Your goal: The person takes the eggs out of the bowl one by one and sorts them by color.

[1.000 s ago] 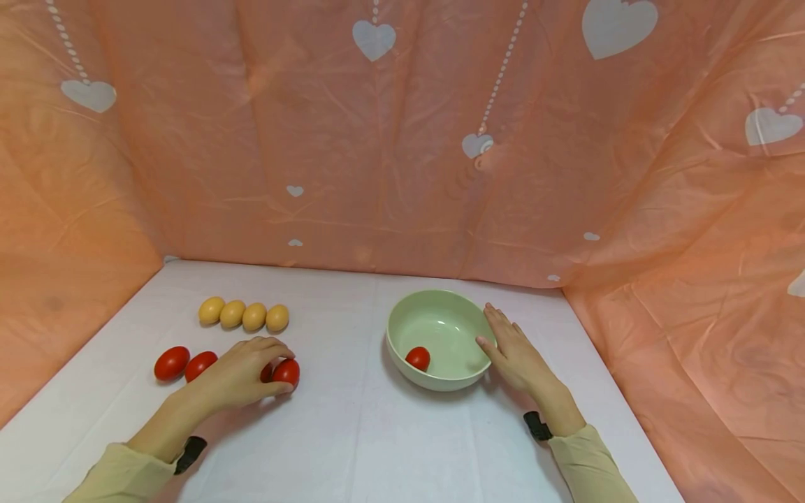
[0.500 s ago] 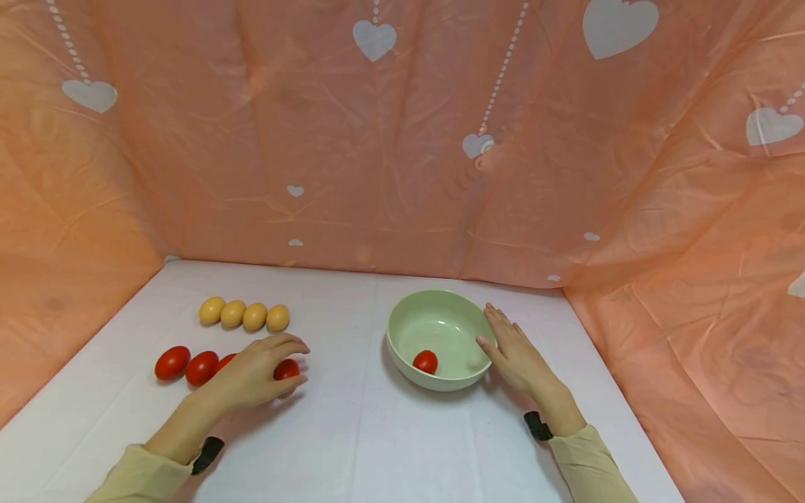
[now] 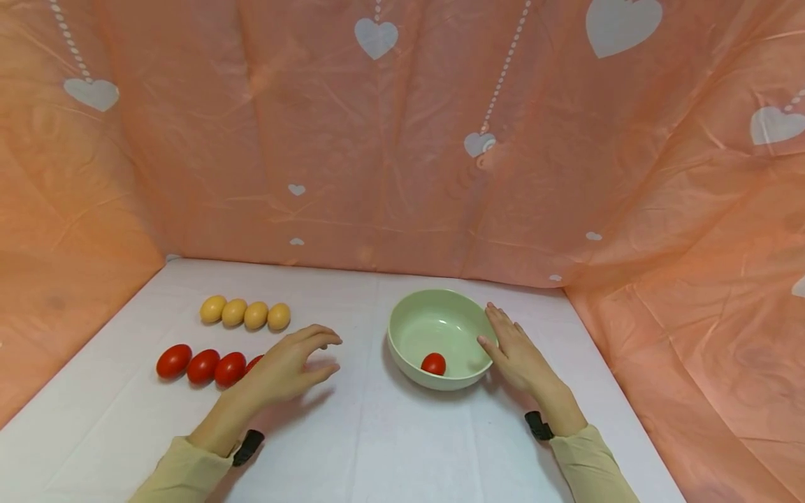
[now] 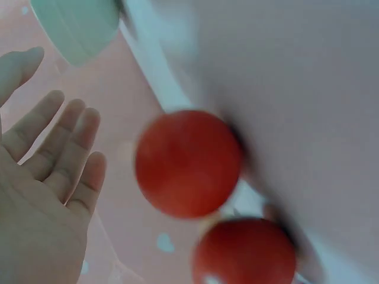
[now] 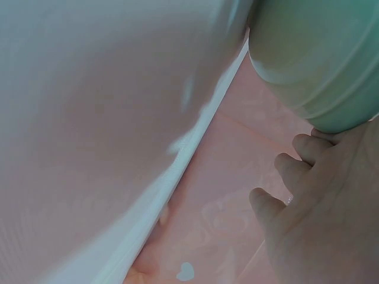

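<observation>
My left hand [image 3: 286,370] hovers over the table, thumb and fingers apart and nothing between them. In the left wrist view its palm and fingers [image 4: 77,142] show empty, beside a red egg [image 4: 188,164] and a second one lower down. In the head view, a row of red eggs [image 3: 203,367] lies to its left, the right end hidden behind the hand. A single red egg [image 3: 434,363] lies inside the pale green bowl [image 3: 402,318], near its front wall. My right hand [image 3: 516,356] rests against the bowl's right side with straight fingers, thumb at the rim.
Several yellow eggs [image 3: 256,316] form a row behind the red ones. A white cloth [image 3: 390,447] covers the table. Orange curtains with hearts [image 3: 390,154] stand around the back and sides.
My left hand has opened, let go of a red egg at the end of the row, and moved right. The egg in the bowl has rolled rightward. My right hand stays in place.
</observation>
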`<state>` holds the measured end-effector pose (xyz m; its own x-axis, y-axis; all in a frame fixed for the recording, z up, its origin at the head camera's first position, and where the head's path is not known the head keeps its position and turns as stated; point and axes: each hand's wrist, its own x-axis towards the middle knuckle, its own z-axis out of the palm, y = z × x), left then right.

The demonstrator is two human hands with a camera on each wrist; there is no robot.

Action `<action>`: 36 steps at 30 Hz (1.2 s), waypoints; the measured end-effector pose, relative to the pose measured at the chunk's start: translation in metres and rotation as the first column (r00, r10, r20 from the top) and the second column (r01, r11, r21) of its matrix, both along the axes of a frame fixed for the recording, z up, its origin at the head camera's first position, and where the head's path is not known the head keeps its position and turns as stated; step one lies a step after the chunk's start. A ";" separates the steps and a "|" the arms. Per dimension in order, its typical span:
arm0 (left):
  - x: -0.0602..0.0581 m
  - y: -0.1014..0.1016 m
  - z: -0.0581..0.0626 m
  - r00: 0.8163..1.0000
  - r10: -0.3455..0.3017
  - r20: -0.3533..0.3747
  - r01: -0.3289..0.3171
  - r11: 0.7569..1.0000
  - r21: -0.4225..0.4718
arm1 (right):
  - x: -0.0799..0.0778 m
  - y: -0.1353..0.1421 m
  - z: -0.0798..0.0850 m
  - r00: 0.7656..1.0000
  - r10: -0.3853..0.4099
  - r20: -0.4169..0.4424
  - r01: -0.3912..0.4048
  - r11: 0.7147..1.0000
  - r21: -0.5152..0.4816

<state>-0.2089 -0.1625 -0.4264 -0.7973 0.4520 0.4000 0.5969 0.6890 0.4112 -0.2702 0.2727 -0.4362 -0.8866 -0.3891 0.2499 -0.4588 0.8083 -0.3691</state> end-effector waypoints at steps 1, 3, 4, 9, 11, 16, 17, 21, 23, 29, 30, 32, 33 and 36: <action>-0.001 0.004 0.001 1.000 -0.012 -0.017 0.012 1.000 0.012 | 0.000 0.000 0.000 1.000 0.000 0.000 0.000 1.000 -0.001; -0.004 0.011 0.002 0.998 -0.033 -0.052 0.035 0.999 0.036 | 0.000 0.001 0.001 1.000 0.001 -0.002 -0.001 1.000 -0.002; -0.005 0.015 0.004 0.997 -0.044 -0.067 0.047 0.998 0.048 | 0.000 0.001 0.001 1.000 0.001 -0.001 -0.001 1.000 0.000; -0.011 0.034 0.012 0.993 -0.072 -0.090 0.080 0.993 0.087 | 0.000 0.002 0.002 1.000 0.000 0.001 0.000 1.000 0.004; -0.014 0.042 0.015 0.992 -0.084 -0.093 0.093 0.991 0.097 | 0.000 0.003 0.002 1.000 0.000 -0.001 0.000 1.000 0.007; -0.021 0.062 0.021 0.988 -0.120 -0.094 0.131 0.983 0.129 | -0.001 0.003 0.002 1.000 -0.001 0.000 0.001 1.000 0.008; -0.023 0.066 0.023 0.988 -0.128 -0.090 0.139 0.981 0.135 | -0.001 0.003 0.002 1.000 -0.002 0.000 0.002 1.000 0.008; -0.030 0.082 0.027 0.987 -0.148 -0.055 0.154 0.978 0.138 | -0.002 0.004 0.001 1.000 -0.003 0.008 0.003 1.000 0.006; -0.034 0.089 0.029 0.987 -0.157 -0.024 0.159 0.978 0.132 | -0.003 0.004 0.001 1.000 -0.005 0.016 0.005 1.000 0.007; -0.045 0.107 0.032 0.974 -0.205 0.092 0.199 0.977 0.071 | -0.002 0.002 0.000 1.000 0.001 0.018 -0.001 1.000 -0.001; -0.047 0.110 0.033 0.971 -0.214 0.109 0.209 0.976 0.054 | -0.002 0.002 0.000 1.000 0.001 0.018 -0.001 1.000 -0.001; -0.052 0.115 0.033 0.961 -0.231 0.151 0.230 0.973 0.026 | -0.001 0.002 0.000 1.000 0.002 0.012 -0.002 1.000 -0.003; -0.054 0.118 0.033 0.957 -0.240 0.165 0.242 0.970 0.009 | -0.002 0.002 -0.001 1.000 0.002 0.008 -0.002 1.000 -0.002; -0.062 0.125 0.034 0.941 -0.263 0.213 0.276 0.961 -0.033 | -0.002 0.002 -0.001 1.000 0.001 0.001 -0.001 1.000 0.000</action>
